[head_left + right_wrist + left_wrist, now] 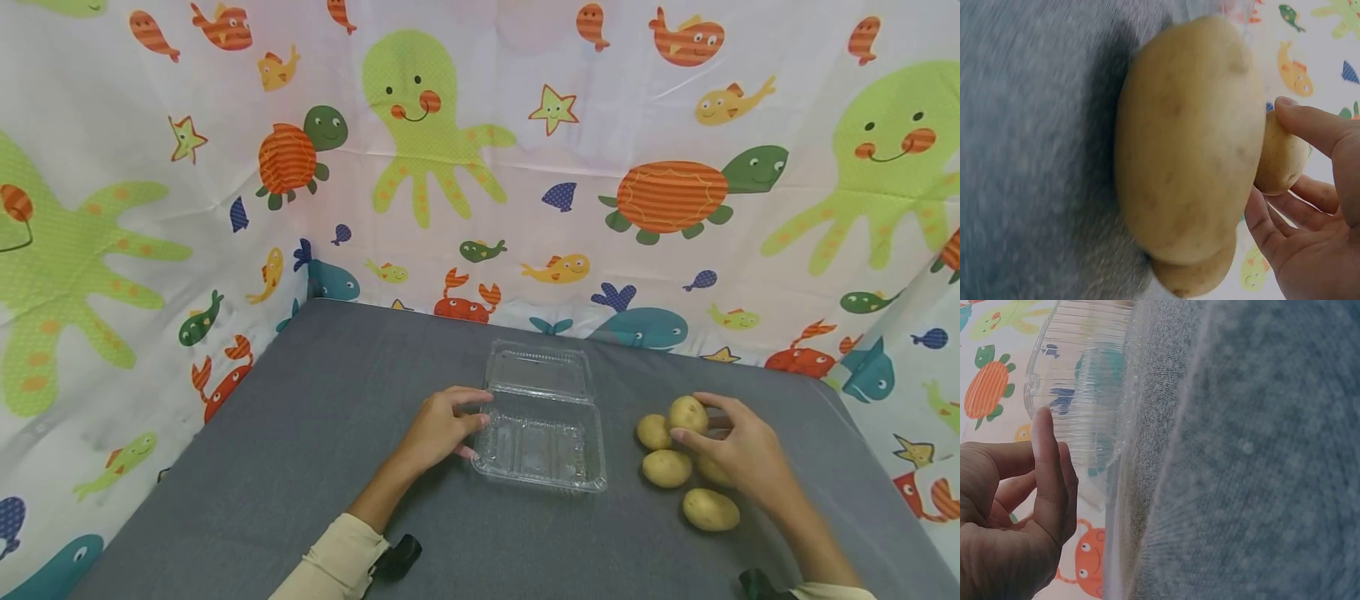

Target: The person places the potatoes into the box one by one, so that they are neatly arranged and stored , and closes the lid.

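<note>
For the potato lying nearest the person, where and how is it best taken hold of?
Probably across its narrower middle, from above and the near side: the nearest potato lies with its length roughly left to right, neighbouring potatoes behind it.

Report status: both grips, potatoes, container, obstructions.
Left grip at left edge of clear container, lid open. Right grip pinching one potato. No potatoes inside container. Another potato lies between held one and container.

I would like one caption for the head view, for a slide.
The right hand grips a potato near other potatoes; the left hand is beside an open, clear container.
</note>
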A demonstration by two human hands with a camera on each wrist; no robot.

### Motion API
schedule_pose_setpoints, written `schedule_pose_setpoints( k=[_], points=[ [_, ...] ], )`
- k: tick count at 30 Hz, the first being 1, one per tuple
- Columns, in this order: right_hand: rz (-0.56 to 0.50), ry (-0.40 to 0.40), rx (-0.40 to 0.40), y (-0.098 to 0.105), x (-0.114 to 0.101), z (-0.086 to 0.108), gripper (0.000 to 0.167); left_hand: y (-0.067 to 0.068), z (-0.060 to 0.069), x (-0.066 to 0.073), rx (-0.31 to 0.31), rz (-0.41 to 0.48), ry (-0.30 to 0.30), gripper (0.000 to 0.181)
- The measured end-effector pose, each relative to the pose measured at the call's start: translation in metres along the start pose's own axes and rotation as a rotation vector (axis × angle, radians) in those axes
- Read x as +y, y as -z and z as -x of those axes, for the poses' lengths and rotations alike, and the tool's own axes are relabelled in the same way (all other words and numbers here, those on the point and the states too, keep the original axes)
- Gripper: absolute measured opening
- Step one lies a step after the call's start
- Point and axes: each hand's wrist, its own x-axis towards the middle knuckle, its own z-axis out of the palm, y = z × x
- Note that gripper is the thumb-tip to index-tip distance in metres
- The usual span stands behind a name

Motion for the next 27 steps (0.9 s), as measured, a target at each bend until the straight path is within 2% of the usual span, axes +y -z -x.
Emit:
schedule_pose_setpoints(
  k=[15,27],
  points=[
    [-0.095,0.066,-0.026,-0.013,-0.039,0.004,0.075,0.002,0.002,0.0,0.007,0.011,0.003,0.036],
    [-0.118,0.148,0.035,-0.031,-0.06,0.009,0.064,-0.001,0.001,0.001,0.002,0.017,0.001,0.037]
  ],
)
